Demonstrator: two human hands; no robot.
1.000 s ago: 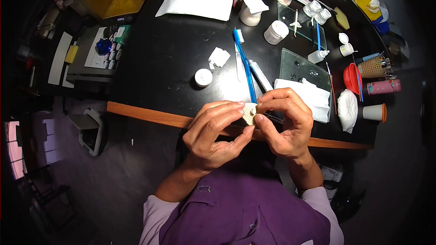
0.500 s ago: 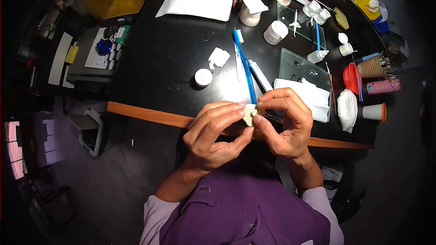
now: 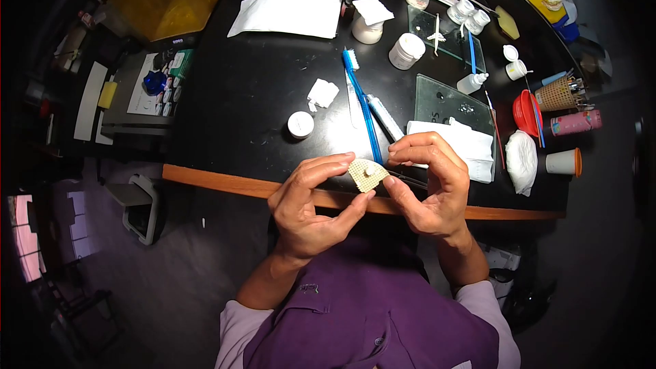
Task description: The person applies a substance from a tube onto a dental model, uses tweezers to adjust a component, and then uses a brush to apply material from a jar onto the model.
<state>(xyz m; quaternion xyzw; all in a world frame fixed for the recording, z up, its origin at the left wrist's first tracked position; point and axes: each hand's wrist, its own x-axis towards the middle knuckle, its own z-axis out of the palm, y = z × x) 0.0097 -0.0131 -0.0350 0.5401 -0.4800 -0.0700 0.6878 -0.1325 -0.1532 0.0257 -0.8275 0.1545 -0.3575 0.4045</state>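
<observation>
A pale yellow honeycomb-textured piece (image 3: 362, 179) with a small white object (image 3: 370, 170) on its face is held above the table's front edge. My left hand (image 3: 311, 201) grips its left side between the fingertips and thumb. The right side of the piece meets the thumb of my right hand (image 3: 434, 188), whose fingers are curled with the index fingertip apart from the thumb. Just behind the hands lie a blue toothbrush (image 3: 362, 99) and a white tube (image 3: 386, 119).
A round white jar (image 3: 301, 125) and crumpled tissue (image 3: 323, 93) lie behind my left hand. To the right are a glass slab (image 3: 447, 99), folded paper (image 3: 471, 154), a red bowl (image 3: 525, 115) and a paper cup (image 3: 562, 162). An open jar (image 3: 406, 51) stands farther back.
The honeycomb piece has turned so its face and the small white object show more fully. It has shifted slightly left with my left hand, and my right index finger is clear of it.
</observation>
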